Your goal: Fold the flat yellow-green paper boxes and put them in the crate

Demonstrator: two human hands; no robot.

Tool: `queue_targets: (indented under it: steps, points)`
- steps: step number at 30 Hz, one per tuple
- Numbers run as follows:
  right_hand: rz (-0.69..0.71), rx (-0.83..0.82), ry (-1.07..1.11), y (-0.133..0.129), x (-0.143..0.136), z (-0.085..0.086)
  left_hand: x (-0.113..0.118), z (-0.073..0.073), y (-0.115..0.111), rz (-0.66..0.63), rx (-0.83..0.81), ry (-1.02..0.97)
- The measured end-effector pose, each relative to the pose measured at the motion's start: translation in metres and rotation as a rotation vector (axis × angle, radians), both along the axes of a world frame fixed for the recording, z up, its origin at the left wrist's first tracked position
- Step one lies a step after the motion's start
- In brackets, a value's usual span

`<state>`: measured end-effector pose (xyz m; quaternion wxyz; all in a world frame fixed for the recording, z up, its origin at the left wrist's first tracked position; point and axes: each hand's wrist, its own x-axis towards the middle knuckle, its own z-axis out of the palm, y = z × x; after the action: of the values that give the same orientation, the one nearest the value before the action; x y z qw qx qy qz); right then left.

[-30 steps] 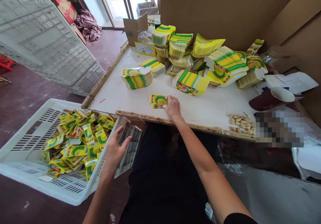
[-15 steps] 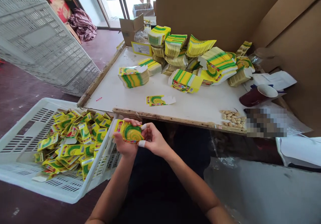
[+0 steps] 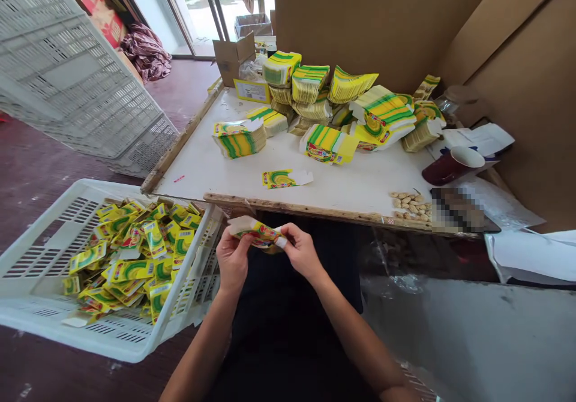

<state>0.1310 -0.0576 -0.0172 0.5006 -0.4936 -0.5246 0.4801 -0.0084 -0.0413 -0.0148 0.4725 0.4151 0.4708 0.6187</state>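
Note:
Between my two hands, just off the table's near edge, is a small yellow and green cardboard box (image 3: pixel 256 231) with printed sides. My left hand (image 3: pixel 233 257) pinches its left end, where a pale flap sticks out. With white-wrapped fingertips, my right hand (image 3: pixel 302 252) grips the right end. A single flat carton (image 3: pixel 283 179) lies on the table in front of them. Behind it stand stacks of flat cartons (image 3: pixel 240 139), and a further bundle (image 3: pixel 328 144) lies to the right. To my left, a white plastic crate (image 3: pixel 155 342) holds many yellow boxes (image 3: pixel 130 270).
The white table (image 3: pixel 202 171) has a wooden rim (image 3: pixel 292 206). Peanuts (image 3: pixel 410 205), a dark red cup (image 3: pixel 452 165) and a blurred dark flat object (image 3: pixel 463 210) sit at its right. Stacked white crates (image 3: pixel 85 72) lean at the left. An open cardboard box (image 3: pixel 234 60) stands at the back.
The box has been turned from its broad face showing to a narrow side and moved right. My left hand now pinches its end instead of cradling it from below. The view has shifted slightly.

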Motion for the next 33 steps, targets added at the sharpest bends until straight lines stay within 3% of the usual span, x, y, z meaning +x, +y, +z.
queue_targets:
  steps: [4,7,10,13,15,17,19,22,26,29,33]
  points:
    - [0.009,0.096,-0.182,-0.01,0.026,0.0,-0.018,0.004,-0.001,-0.104,-0.081,0.15]
    - [-0.031,0.221,-0.465,-0.018,0.036,-0.001,-0.037,0.014,0.001,-0.23,0.036,0.28]
    - [0.036,0.383,-0.688,-0.025,0.032,0.001,-0.042,0.022,0.0,-0.41,0.1,0.576]
    - [0.102,0.532,-0.694,-0.03,0.019,0.007,-0.033,0.022,-0.007,-0.648,-0.004,0.788]
    - [-0.026,0.561,-0.635,-0.03,0.014,0.009,-0.025,0.019,-0.012,-0.661,-0.07,0.829]
    - [-0.211,0.474,-0.535,-0.028,0.012,0.006,-0.02,0.016,-0.017,-0.566,-0.078,0.859]
    - [-0.262,0.324,-0.398,-0.025,0.011,-0.001,-0.018,0.013,-0.023,-0.464,-0.035,0.888]
    - [-0.089,0.141,-0.196,-0.021,0.005,-0.013,-0.015,0.01,-0.03,-0.397,0.055,0.913]
    - [0.121,-0.057,0.081,-0.022,-0.005,-0.013,-0.009,0.007,-0.037,-0.449,0.145,0.925]
    - [0.107,-0.128,0.218,-0.022,-0.006,-0.006,-0.007,0.004,-0.04,-0.467,0.167,0.909]
    - [0.111,-0.103,0.187,-0.021,-0.005,-0.005,-0.008,0.002,-0.04,-0.464,0.153,0.931]
